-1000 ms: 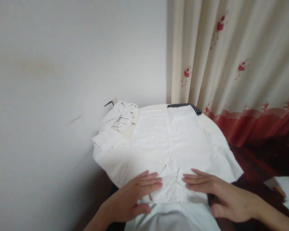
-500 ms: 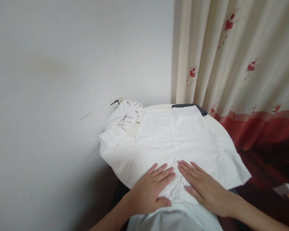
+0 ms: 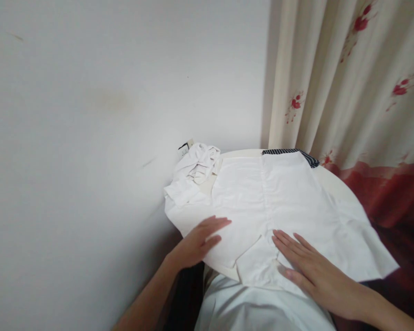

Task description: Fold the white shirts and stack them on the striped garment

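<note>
I count one white shirt (image 3: 241, 193) spread over one round table (image 3: 331, 181), one dark striped cloth (image 3: 311, 160) at the far edge, and two hands: the right hand (image 3: 303, 262) lies flat on the shirt, pinching nothing, while the left hand (image 3: 202, 236) is straight-fingered, thumb apart, at the shirt's left, contact unclear. The shirt hides most of the table; I can't tell whether the bunched white cloth (image 3: 200, 163) belongs to it.
</note>
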Action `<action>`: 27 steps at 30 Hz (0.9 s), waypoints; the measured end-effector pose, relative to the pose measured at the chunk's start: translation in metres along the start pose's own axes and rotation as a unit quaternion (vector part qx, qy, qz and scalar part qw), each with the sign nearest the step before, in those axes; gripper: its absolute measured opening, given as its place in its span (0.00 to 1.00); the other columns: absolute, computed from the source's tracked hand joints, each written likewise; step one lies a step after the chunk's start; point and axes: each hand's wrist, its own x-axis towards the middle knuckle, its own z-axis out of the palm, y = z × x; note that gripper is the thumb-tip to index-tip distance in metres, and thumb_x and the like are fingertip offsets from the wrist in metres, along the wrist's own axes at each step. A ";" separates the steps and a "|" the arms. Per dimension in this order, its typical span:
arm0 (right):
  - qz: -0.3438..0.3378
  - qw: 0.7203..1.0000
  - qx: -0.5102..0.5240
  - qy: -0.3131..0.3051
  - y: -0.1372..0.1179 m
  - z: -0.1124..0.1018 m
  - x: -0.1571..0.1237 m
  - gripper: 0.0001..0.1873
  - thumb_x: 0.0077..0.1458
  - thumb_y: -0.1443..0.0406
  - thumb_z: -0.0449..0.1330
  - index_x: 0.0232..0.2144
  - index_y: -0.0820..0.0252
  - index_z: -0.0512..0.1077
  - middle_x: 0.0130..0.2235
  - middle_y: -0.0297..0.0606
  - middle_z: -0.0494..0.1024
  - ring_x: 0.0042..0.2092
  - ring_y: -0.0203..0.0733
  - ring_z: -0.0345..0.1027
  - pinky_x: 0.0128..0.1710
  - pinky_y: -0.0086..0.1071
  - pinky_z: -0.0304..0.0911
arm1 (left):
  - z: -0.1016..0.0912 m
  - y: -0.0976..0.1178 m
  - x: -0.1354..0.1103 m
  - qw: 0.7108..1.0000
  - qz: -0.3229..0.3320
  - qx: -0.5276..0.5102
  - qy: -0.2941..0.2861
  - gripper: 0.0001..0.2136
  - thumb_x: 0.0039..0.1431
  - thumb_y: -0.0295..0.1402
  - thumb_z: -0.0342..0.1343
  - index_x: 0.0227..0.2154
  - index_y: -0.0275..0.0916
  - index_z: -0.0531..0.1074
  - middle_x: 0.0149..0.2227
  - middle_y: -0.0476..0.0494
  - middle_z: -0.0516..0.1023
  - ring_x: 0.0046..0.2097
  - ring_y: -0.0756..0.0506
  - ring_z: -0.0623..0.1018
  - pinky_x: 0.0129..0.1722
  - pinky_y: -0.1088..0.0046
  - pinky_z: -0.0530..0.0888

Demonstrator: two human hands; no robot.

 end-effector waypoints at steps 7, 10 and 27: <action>0.075 0.989 0.095 0.088 0.002 -0.013 0.006 0.30 0.68 0.53 0.53 0.69 0.44 0.56 0.70 0.35 0.55 0.70 0.55 0.47 0.68 0.56 0.44 | -0.044 -0.120 -0.001 0.943 -0.212 0.213 0.145 0.24 0.63 0.36 0.53 0.59 0.33 0.68 0.62 0.33 0.70 0.64 0.37 0.67 0.66 0.56 0.61; 0.091 0.981 0.121 0.124 0.004 -0.012 0.013 0.29 0.67 0.53 0.54 0.68 0.46 0.60 0.69 0.38 0.58 0.69 0.56 0.52 0.67 0.57 0.47 | -0.043 -0.139 -0.007 0.932 -0.234 0.247 0.126 0.28 0.58 0.27 0.52 0.62 0.30 0.64 0.62 0.32 0.68 0.63 0.37 0.67 0.65 0.59 0.63; 0.103 0.923 0.357 0.097 -0.036 -0.020 0.090 0.32 0.63 0.43 0.53 0.59 0.54 0.69 0.59 0.49 0.74 0.58 0.54 0.70 0.62 0.55 0.60 | -0.078 -0.022 0.055 0.931 -0.132 0.197 0.276 0.12 0.66 0.33 0.50 0.38 0.38 0.79 0.34 0.43 0.78 0.37 0.45 0.76 0.42 0.70 0.72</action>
